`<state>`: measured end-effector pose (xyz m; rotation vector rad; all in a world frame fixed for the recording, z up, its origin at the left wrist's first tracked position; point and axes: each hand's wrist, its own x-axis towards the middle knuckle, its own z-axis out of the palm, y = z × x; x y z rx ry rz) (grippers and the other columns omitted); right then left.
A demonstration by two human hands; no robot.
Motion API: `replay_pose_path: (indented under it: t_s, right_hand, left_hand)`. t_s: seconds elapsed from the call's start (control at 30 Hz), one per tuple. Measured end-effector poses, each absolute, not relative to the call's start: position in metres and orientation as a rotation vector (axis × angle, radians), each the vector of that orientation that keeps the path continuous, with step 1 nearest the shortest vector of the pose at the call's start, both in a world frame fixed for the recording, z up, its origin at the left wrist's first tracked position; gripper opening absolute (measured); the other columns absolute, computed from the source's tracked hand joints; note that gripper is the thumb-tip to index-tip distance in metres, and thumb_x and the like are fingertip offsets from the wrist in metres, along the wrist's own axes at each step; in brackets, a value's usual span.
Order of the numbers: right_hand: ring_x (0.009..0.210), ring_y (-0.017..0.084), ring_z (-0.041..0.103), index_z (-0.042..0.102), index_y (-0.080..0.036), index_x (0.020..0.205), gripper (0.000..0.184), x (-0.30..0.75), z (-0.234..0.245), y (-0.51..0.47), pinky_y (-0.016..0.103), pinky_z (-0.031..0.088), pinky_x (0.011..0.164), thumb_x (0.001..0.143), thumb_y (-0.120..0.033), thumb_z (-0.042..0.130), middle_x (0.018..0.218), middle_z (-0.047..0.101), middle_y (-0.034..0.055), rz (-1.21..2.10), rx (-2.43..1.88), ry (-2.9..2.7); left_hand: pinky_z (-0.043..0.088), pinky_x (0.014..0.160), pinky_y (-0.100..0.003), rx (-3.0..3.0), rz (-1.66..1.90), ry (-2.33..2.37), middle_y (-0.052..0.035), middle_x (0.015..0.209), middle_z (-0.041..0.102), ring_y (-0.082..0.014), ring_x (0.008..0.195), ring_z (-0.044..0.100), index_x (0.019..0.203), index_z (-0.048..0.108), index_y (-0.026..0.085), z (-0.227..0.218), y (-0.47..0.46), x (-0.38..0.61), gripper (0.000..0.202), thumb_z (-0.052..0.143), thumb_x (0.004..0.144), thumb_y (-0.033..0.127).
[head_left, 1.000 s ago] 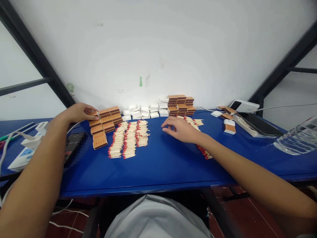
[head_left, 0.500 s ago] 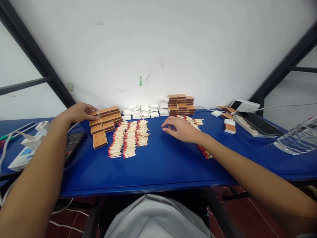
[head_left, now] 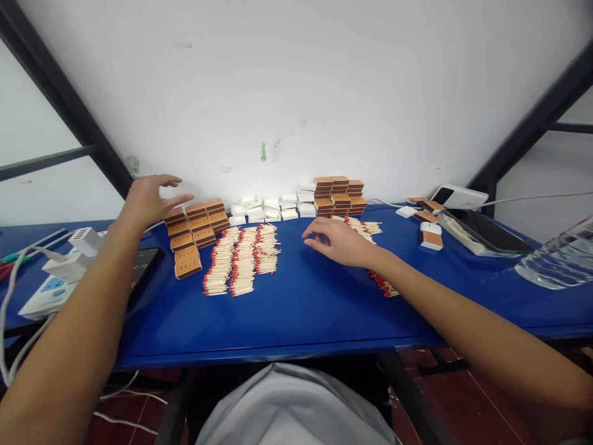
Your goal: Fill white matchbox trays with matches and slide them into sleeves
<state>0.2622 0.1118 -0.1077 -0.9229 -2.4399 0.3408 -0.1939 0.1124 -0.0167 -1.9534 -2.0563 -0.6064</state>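
White wall behind, blue table (head_left: 301, 309) across the front. Left hand (head_left: 148, 201) spread wide and empty, hovering just left of and above brown matchbox stack (head_left: 197, 230). Right hand (head_left: 340, 242) curled low, fingertips down on table; pinching anything or not, impossible to tell. Rows of red-tipped matches (head_left: 241, 256) between both hands, nearer the left. Loose matches (head_left: 365, 228) just behind right knuckles and under that wrist. White inner trays (head_left: 269, 209) beyond both hands, against wall

Glossy blue table (head_left: 296, 309), wooden matches (head_left: 241, 259), matt cardboard matchboxes (head_left: 197, 232).
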Motion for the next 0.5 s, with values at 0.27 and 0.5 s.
replay_pose_path:
  t_s: [0.27, 0.5]
  right_hand:
    - [0.085, 0.021, 0.07, 0.075, -0.02, 0.107, 0.016, 0.263, -0.109, 0.114, 0.036, 0.053, 0.078, 0.103, -0.029, 0.062, 0.108, 0.073, 0.0095, 0.343, -0.92, -2.431]
    - [0.084, 0.02, 0.069, 0.074, -0.021, 0.108, 0.014, 0.264, -0.103, 0.11, 0.035, 0.053, 0.078, 0.103, -0.026, 0.063, 0.11, 0.073, 0.0095, 0.329, -0.898, -2.423]
  left_hand:
    - [0.045, 0.108, -0.045, -2.441, -0.277, -1.408, -0.0107, 0.114, 0.076, -0.0325, 0.121, 0.061, 0.105, 0.083, 0.023, -0.039, 0.167, -0.095, 0.033, 0.063, 0.098, 0.048]
    - [0.043, 0.103, -0.047, -2.417, -0.038, -1.452, -0.0136, 0.117, 0.07, -0.0356, 0.125, 0.054, 0.106, 0.084, 0.025, -0.046, 0.191, -0.069, 0.028, 0.072, 0.094, 0.046]
